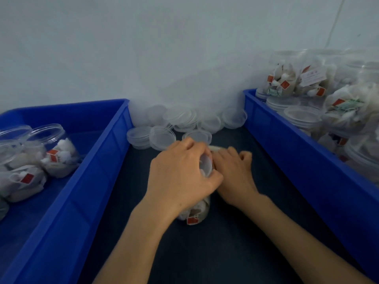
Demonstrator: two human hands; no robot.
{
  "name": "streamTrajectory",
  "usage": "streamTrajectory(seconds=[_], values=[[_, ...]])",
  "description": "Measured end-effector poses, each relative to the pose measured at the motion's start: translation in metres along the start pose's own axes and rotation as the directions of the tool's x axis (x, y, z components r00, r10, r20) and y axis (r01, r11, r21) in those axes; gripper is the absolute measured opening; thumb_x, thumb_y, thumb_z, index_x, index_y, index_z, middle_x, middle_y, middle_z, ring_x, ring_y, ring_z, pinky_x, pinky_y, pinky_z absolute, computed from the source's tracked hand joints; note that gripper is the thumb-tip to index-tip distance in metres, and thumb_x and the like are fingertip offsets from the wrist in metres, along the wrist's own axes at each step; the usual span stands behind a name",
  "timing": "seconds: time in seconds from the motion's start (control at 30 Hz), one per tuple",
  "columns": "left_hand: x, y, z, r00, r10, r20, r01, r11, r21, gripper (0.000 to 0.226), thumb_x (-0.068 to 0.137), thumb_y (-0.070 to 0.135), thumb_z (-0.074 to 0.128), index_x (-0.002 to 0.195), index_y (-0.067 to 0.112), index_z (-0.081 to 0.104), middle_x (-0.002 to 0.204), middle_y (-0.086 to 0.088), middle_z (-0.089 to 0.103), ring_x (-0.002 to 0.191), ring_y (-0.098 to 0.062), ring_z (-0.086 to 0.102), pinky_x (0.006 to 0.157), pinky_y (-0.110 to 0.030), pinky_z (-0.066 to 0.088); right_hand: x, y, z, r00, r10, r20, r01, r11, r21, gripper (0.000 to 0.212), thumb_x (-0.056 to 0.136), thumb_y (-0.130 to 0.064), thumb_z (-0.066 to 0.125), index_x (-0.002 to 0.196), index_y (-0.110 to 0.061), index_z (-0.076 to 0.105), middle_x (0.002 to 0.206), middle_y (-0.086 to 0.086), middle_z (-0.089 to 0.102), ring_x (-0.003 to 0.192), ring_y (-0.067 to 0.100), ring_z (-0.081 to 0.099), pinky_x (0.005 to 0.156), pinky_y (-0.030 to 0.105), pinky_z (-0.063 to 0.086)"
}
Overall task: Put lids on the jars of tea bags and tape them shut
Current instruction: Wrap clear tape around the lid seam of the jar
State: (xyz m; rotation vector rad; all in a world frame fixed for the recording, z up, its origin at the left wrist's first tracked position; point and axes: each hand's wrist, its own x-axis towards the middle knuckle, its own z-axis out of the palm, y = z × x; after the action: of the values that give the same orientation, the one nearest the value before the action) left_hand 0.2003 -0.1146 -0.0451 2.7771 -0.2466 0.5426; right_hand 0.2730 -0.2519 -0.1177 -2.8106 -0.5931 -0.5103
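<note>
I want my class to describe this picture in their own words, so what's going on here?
A person works on one jar of tea bags standing on the dark table between two blue bins. The left hand grips its top, where what looks like a clear lid shows; the right hand rests against its side, and whether it holds anything is unclear. A heap of loose lids lies by the wall. The left bin holds open jars; the right bin holds lidded jars.

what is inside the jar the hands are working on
Tea bags: pale sachets and a red tag show through the lower wall of the jar. The left hand covers its upper part, so how full it is cannot be seen.
</note>
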Motion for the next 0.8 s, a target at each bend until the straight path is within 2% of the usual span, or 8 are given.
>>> streamTrajectory(seconds=[0.2,0.33,0.47,0.53,0.6,0.7,0.73,0.8], values=[[0.011,0.008,0.004,0.985,-0.169,0.014,0.170,0.985,-0.037,0.022,0.077,0.058,0.056,0.088,0.040,0.057,0.094,0.017,0.051,0.089,-0.002,0.048,0.059,-0.021,0.025,-0.018,0.009,0.014,0.998,0.014,0.058,-0.017,0.998,0.056,0.036,0.100,-0.037,0.024,0.106,-0.030,0.059,0.105,-0.010,0.047,0.109,0.013,0.039,0.085,0.035,0.020],[0.012,0.008,0.006,0.968,-0.246,-0.052,0.242,0.967,-0.083,0.016,0.086,0.057,0.055,0.085,0.041,0.059,0.091,0.019,0.056,0.078,0.000,0.049,0.058,-0.022,0.026,-0.020,0.014,0.010,0.999,-0.029,0.024,0.025,0.986,0.164,0.020,0.098,-0.034,0.052,0.104,-0.033,0.071,0.095,-0.013,0.046,0.101,0.013,0.049,0.078,0.033,0.025],[0.001,-0.007,0.009,0.965,-0.217,-0.147,0.151,0.919,-0.364,0.015,0.087,0.051,0.051,0.094,0.043,0.062,0.095,0.027,0.066,0.091,0.008,0.060,0.069,-0.013,0.039,-0.019,0.012,0.005,0.998,-0.054,0.009,0.052,0.984,0.170,0.027,0.102,-0.035,0.050,0.124,-0.037,0.065,0.117,-0.013,0.054,0.113,0.008,0.046,0.089,0.030,0.034],[-0.007,-0.013,0.017,0.932,-0.269,-0.242,0.069,0.789,-0.610,0.010,0.094,0.033,0.056,0.095,0.036,0.066,0.099,0.021,0.069,0.097,0.002,0.064,0.077,-0.010,0.046,-0.020,0.004,-0.003,0.987,-0.067,-0.143,0.120,0.906,0.406,0.033,0.106,-0.032,0.041,0.131,-0.027,0.063,0.125,-0.009,0.058,0.117,0.007,0.051,0.098,0.033,0.041],[-0.017,-0.016,0.028,0.883,-0.383,-0.270,0.009,0.590,-0.808,0.016,0.095,0.026,0.052,0.096,0.026,0.067,0.100,0.010,0.071,0.096,-0.006,0.067,0.078,-0.014,0.050,-0.026,-0.012,-0.009,0.974,-0.041,-0.223,0.195,0.656,0.730,0.047,0.107,-0.042,0.032,0.141,-0.019,0.054,0.132,-0.007,0.058,0.124,0.008,0.055,0.103,0.034,0.045],[-0.027,-0.014,0.046,0.807,-0.584,-0.090,0.072,0.249,-0.966,0.037,0.094,0.048,0.043,0.100,0.023,0.069,0.096,0.001,0.074,0.089,-0.013,0.070,0.072,-0.022,0.053,-0.039,-0.040,-0.007,0.989,-0.052,-0.141,0.151,0.363,0.919,0.069,0.099,-0.062,0.043,0.154,-0.023,0.030,0.137,-0.016,0.056,0.130,0.010,0.054,0.107,0.028,0.044],[-0.029,-0.014,0.050,0.772,-0.634,-0.031,0.101,0.171,-0.980,0.045,0.094,0.058,0.041,0.101,0.023,0.070,0.094,0.001,0.075,0.089,-0.015,0.071,0.072,-0.025,0.052,-0.041,-0.044,-0.006,0.994,-0.053,-0.098,0.110,0.317,0.942,0.075,0.095,-0.063,0.052,0.154,-0.026,0.025,0.135,-0.019,0.056,0.130,0.009,0.054,0.107,0.027,0.044],[-0.030,-0.013,0.053,0.737,-0.676,-0.017,0.125,0.161,-0.979,0.052,0.095,0.064,0.036,0.097,0.026,0.072,0.091,0.002,0.075,0.087,-0.013,0.071,0.074,-0.026,0.049,-0.042,-0.044,-0.006,0.997,-0.061,-0.056,0.073,0.337,0.939,0.088,0.086,-0.055,0.070,0.153,-0.027,0.021,0.136,-0.020,0.054,0.131,0.010,0.053,0.109,0.032,0.044]])
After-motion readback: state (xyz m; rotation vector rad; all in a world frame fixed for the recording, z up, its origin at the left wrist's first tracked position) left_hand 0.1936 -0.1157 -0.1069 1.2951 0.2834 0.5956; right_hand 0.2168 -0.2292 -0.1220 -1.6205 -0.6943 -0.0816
